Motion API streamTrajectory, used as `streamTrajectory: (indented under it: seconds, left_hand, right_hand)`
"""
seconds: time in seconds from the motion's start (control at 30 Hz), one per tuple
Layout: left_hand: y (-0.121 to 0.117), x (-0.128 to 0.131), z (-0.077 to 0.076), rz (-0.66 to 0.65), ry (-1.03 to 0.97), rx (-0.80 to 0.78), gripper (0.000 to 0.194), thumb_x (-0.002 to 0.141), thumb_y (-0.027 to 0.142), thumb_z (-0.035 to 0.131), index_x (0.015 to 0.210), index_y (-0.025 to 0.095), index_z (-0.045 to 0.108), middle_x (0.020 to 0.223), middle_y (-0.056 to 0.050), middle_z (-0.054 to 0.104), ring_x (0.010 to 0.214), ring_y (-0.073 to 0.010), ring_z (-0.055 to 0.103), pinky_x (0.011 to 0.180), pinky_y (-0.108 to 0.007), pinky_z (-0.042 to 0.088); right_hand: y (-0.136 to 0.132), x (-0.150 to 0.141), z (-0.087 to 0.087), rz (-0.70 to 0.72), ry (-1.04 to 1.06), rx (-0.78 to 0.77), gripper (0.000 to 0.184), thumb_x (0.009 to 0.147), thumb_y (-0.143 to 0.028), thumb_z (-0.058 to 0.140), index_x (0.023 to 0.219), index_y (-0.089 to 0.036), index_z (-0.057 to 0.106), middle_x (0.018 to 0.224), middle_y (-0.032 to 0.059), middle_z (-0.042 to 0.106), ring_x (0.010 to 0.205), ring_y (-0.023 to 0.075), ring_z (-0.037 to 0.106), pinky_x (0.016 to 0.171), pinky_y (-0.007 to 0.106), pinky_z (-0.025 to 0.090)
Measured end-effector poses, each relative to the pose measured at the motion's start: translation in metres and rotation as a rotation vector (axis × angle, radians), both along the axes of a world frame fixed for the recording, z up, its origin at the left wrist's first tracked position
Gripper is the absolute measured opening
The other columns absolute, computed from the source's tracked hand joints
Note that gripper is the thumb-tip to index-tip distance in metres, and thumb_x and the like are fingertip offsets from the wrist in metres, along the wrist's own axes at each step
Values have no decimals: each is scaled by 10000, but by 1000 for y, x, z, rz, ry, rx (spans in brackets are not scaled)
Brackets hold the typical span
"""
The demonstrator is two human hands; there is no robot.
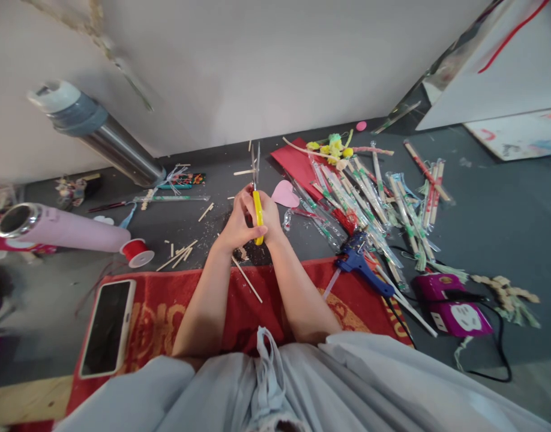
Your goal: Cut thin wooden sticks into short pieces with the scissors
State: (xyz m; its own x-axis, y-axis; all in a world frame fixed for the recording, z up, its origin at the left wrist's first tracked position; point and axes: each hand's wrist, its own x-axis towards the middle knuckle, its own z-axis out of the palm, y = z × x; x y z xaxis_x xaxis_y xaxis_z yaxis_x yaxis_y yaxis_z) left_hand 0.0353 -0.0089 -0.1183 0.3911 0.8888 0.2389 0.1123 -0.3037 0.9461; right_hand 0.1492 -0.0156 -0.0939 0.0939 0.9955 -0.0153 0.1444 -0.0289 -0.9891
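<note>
My two hands meet in the middle, above the dark table. Between them is a pair of scissors with a yellow handle, its thin metal blades pointing away toward the wall and slightly apart. My left hand is closed against the scissors, its thumb across the lower part of the handle. My right hand is wrapped around the same handle from the other side. Whether a small piece is also in my fingers is hidden. Short wooden sticks and crumbs lie around my hands, and a pink paper heart is just right of them.
A red towel lies under my forearms, with a phone on its left. Left stand a steel flask, a pink tumbler and a red spool. Right are wrapped sticks, a blue glue gun and a purple power block.
</note>
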Motion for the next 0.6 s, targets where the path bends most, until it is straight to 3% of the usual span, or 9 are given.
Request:
streamTrajectory:
  seconds: [0.17,0.3,0.4,0.5,0.6]
  left_hand:
    - [1,-7,9,-37,-19,8,1039,593,772,700,1420,237,369,1472,-172,427,1357,-360,456,1089,-487,445]
    - [5,-18,24,281,-93,191,650,794,677,595,1298,274,517,1370,-113,548,1241,-255,567,989,-387,515]
    - [4,-29,38,492,-37,320,394,884,526,577,1165,253,614,1134,-72,662,1008,-175,658,866,-313,543]
    - [2,-37,49,567,116,471,235,893,425,598,962,214,676,900,-30,683,818,-130,650,747,-260,529]
    - [0,-41,52,576,217,569,111,863,295,630,858,198,683,821,-10,691,725,-108,629,673,-233,508]
  right_hand:
    - [-3,-1,7,32,-13,-12,429,847,-633,485,857,-210,555,769,15,620,701,170,588,672,306,461]
    - [-5,-4,10,128,-116,71,434,826,-618,532,912,-193,545,819,30,626,737,184,591,709,331,486]
    - [-5,-5,10,140,-292,160,454,814,-619,557,924,-179,539,855,55,620,766,204,587,748,368,504]
    - [-4,-4,4,111,-430,275,482,828,-607,559,992,-155,539,937,104,626,874,246,598,848,421,504]
    - [-4,-4,-2,105,-503,353,501,857,-614,518,1034,-146,527,971,132,624,921,268,596,889,453,495]
